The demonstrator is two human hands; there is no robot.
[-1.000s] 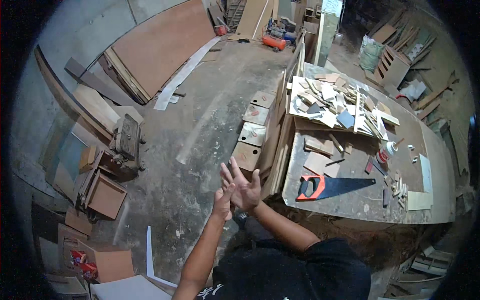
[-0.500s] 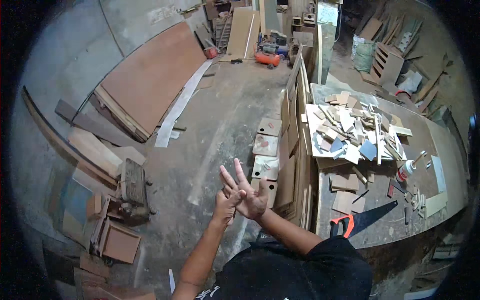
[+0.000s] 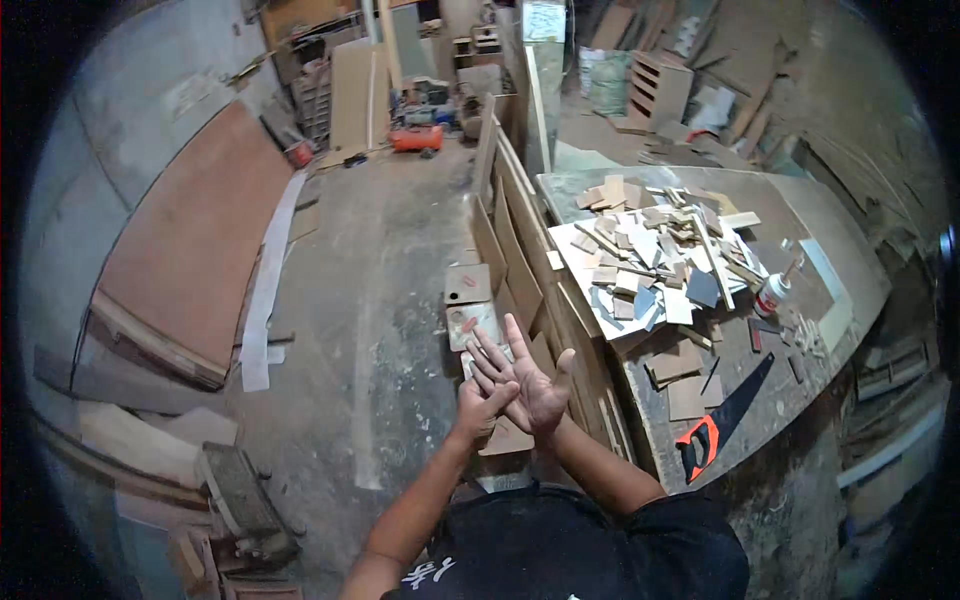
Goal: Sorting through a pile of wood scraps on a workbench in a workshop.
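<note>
My right hand [image 3: 540,388] is raised in front of me, palm up, fingers spread and thumb out, holding nothing. Pressed against its left side is my left hand [image 3: 478,402], also holding nothing, its fingers lying across the right hand's fingers. Both hands hover over the concrete floor beside the workbench [image 3: 800,400]. Just beyond the fingertips, small square boards [image 3: 468,286] lie on the floor. Flat wooden panels [image 3: 520,270] lean on the bench's left side, close to my right hand.
The bench carries a heap of wood offcuts [image 3: 650,250], a white glue bottle [image 3: 770,296] and a handsaw with an orange handle [image 3: 702,440]. A large brown sheet [image 3: 190,250] leans on the left wall. An orange machine [image 3: 415,138] sits far back. Planks lie at the lower left.
The view has swung so the bench now lies further right and upright. My hands stay together, raised in front of me, fingers shifting against each other.
</note>
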